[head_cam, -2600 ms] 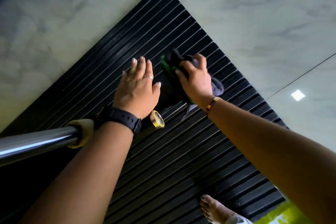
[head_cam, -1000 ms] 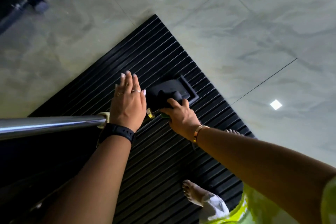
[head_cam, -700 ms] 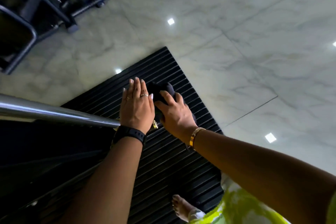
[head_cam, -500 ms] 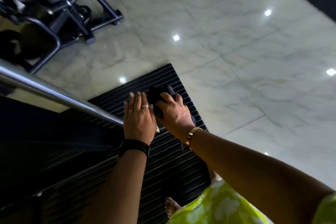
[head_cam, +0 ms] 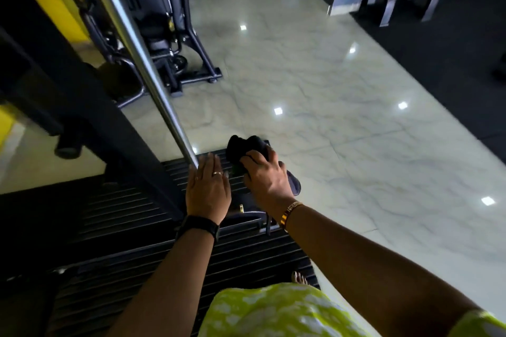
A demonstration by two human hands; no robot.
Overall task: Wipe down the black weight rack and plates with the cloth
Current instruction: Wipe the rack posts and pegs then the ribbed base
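The pale marble floor (head_cam: pixel 342 117) spreads ahead and to the right of your fingers. Under both hands lies the ribbed black base (head_cam: pixel 131 227). To their left the black rack frame (head_cam: pixel 82 107) slants upward. A chrome bar (head_cam: pixel 142 63) runs down beside the frame and ends right at your left fingertips.

Your left hand (head_cam: pixel 209 191) is held flat over the base, fingers straight and together, released and gripping nothing. Just beside it, your right hand (head_cam: pixel 267 175) has its fingers (head_cam: pixel 253 157) clenched round the dark cloth (head_cam: pixel 243 146). The cloth bunches out ahead of your knuckles at the far edge of the base, and a grey fold trails out past the palm on the right.

You wear a black watch (head_cam: pixel 200 226) on the left wrist, a gold bracelet (head_cam: pixel 289 213) on the right, and a ring (head_cam: pixel 217 173) on a left finger.
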